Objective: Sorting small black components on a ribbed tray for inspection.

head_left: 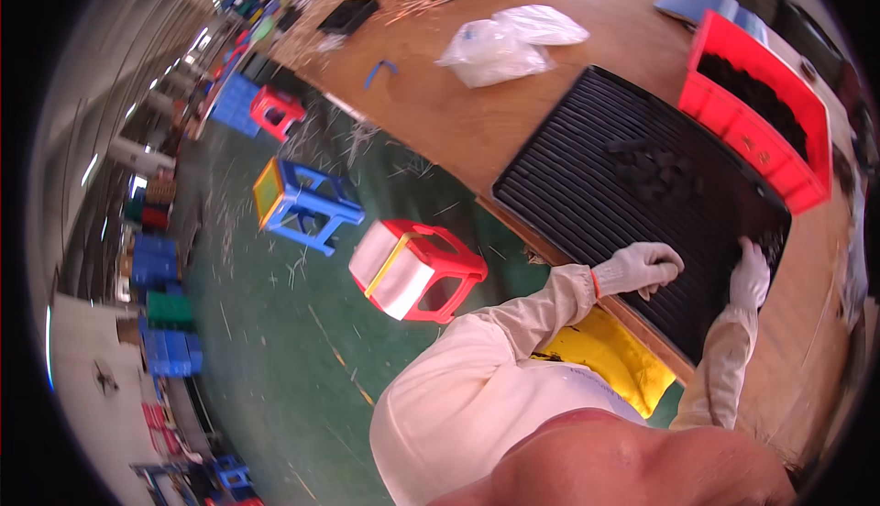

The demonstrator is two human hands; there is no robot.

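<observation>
Small dark pieces [658, 174] are lying in a pile on the black tray [559, 167], nearer its far edge. The tray is sitting along the tabletop's [440, 121] near edge. Your left hand [639, 268] is bending its fingers over the tray's near edge. Your right hand [752, 277] is resting by its right edge. I can't tell if either grip is holding anything. A red bin [733, 144] is standing beside the far edge.

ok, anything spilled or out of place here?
Yes: pale strips litter the green floor beside the table, probably unswept scrap. A blue strip lies loose on the tabletop. Black pieces sit jumbled on the ridged tray; can't tell if that's intended.
</observation>
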